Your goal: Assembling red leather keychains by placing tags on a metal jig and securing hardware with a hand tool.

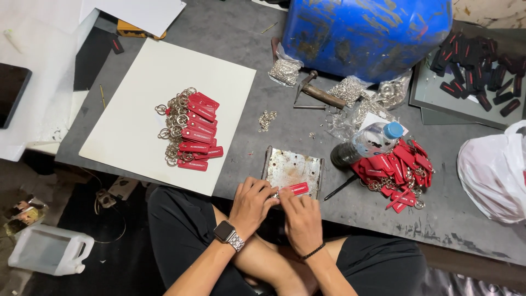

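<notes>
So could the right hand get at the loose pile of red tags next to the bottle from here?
Probably yes: the right hand sits near the pile of red tags, with only a dark pen-like tool lying on the table between.

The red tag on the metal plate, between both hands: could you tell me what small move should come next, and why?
Probably lift the red tag off the metal plate and lay it with the row of ringed tags on the white board. Both the left hand and the right hand pinch its ring end; whether the ring is closed is hidden.

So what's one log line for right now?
left hand: on red tag | right hand: on red tag | metal plate: under tag
</notes>
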